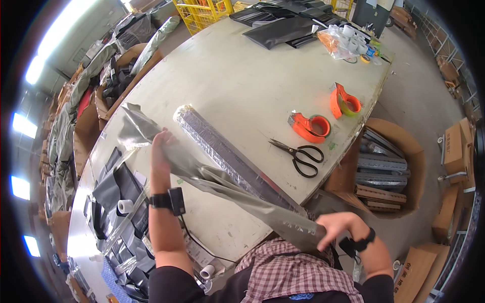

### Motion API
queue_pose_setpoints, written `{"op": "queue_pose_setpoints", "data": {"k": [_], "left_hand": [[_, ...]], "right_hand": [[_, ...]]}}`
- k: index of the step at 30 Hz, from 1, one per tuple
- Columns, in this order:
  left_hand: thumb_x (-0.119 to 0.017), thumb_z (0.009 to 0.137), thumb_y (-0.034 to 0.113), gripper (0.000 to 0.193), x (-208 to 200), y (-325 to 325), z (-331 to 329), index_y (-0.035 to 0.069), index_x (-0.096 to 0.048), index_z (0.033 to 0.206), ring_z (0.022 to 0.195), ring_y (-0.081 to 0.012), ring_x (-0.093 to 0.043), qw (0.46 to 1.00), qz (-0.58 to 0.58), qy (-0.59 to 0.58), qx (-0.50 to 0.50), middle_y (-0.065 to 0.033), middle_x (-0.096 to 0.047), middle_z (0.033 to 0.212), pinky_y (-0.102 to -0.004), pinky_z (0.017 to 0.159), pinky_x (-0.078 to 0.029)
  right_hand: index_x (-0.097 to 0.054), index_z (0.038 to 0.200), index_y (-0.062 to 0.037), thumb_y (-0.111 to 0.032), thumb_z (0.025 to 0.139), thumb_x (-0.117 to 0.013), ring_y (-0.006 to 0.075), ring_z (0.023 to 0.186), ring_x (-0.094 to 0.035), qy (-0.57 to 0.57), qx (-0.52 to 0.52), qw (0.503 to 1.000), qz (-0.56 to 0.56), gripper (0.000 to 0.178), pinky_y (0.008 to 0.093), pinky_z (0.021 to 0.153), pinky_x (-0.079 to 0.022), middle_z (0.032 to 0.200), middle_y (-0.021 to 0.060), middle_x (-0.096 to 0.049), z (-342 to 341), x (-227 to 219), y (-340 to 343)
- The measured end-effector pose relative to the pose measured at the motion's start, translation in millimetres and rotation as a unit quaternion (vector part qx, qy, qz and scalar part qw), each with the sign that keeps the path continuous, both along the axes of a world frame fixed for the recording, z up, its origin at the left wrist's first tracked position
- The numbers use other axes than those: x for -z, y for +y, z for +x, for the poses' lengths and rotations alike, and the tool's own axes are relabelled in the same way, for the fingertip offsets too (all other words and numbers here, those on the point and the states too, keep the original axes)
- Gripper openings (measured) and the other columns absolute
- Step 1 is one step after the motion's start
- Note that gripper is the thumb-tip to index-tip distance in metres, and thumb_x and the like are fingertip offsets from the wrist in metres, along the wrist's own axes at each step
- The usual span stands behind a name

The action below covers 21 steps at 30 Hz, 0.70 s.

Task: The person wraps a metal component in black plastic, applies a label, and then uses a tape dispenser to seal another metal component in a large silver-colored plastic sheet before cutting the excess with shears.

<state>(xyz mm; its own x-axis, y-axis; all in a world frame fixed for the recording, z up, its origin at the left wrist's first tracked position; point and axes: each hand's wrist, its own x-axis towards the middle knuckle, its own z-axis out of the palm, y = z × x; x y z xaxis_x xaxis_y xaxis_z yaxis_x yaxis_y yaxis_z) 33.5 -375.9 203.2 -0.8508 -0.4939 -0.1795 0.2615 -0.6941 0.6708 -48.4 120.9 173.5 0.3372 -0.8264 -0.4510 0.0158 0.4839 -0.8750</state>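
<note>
In the head view, a pale, scuffed table (212, 70) fills the middle of the frame, its edge curving down the right. A grey-green plastic sleeve (242, 201) stretches slantwise from left of centre to the lower right. The right hand (339, 226), lower right, grips its near end; the left hand (162, 145), left of centre, touches the far part, too blurred to tell whether its fingers are closed. Just beyond the sleeve, a long film-wrapped bundle (222, 149) lies slantwise on the table. Right of centre are black-handled scissors (302, 155) and two orange tape dispensers (309, 128). Black plastic sheets (273, 34) spread along the top, with white rolls (353, 46) beside them at upper right; more dark plastic (118, 188) heaps at lower left.

Around the table, an open carton (418, 177) of long wrapped pieces (381, 164) stands at right on the grey floor (411, 91). Yellow metal cages (199, 17) stand at the top, loaded cartons (86, 134) crowd the left, and bright lights (24, 126) line the far left.
</note>
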Motion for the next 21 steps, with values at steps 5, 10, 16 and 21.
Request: {"op": "queue_pose_setpoints", "data": {"k": [5, 10, 16, 21], "left_hand": [[-0.053, 0.088, 0.022, 0.018, 33.6, -48.8, -37.0, 0.005, -0.045, 0.085, 0.054, -0.0124, -0.041, 0.990, -0.057, -0.128, 0.001, 0.0011, -0.039, 0.060, -0.0274, 0.059, -0.040], [-0.056, 0.086, 0.028, 0.024, 74.8, -95.0, -104.9, 0.008, -0.047, 0.077, 0.050, -0.0160, -0.043, 0.931, -0.204, -0.298, -0.059, -0.0015, -0.043, 0.057, -0.0295, 0.049, -0.037], [-0.049, 0.084, 0.041, 0.050, 115.5, -144.2, -139.1, -0.006, -0.063, 0.089, 0.082, -0.0302, -0.061, 0.569, -0.621, -0.491, -0.223, -0.0181, -0.064, 0.081, -0.0378, 0.072, -0.046], [-0.050, 0.083, 0.040, 0.054, 156.3, -136.6, -141.3, -0.009, -0.057, 0.104, 0.088, -0.0274, -0.059, 0.772, -0.414, -0.425, -0.227, -0.0194, -0.061, 0.098, -0.0358, 0.079, -0.044]], "right_hand": [[-0.061, 0.095, -0.0014, -0.034, 0.064, -0.079, 0.0065, 0.062, -0.050, -0.055, 0.045, 0.971, 0.229, 0.049, 0.0229, 0.050, -0.041, 0.073, -0.0012, -0.058, 36.7, -9.6, 28.7], [-0.055, 0.110, -0.0017, -0.036, 0.068, -0.075, 0.0112, 0.074, -0.056, -0.009, 0.154, 0.977, 0.147, 0.058, 0.0239, 0.068, -0.045, 0.087, 0.0059, -0.063, 68.2, -20.6, 5.6], [-0.054, 0.112, -0.0047, -0.036, 0.070, -0.069, 0.0267, 0.091, -0.059, 0.140, 0.094, 0.985, 0.047, 0.054, 0.0312, 0.084, -0.045, 0.092, 0.0158, -0.063, 60.0, -35.9, -8.6], [-0.059, 0.095, -0.0052, -0.036, 0.067, -0.067, 0.0350, 0.074, -0.059, 0.378, 0.164, 0.911, 0.031, 0.042, 0.0388, 0.069, -0.048, 0.072, 0.0192, -0.060, 83.3, 8.4, 31.3]]}}
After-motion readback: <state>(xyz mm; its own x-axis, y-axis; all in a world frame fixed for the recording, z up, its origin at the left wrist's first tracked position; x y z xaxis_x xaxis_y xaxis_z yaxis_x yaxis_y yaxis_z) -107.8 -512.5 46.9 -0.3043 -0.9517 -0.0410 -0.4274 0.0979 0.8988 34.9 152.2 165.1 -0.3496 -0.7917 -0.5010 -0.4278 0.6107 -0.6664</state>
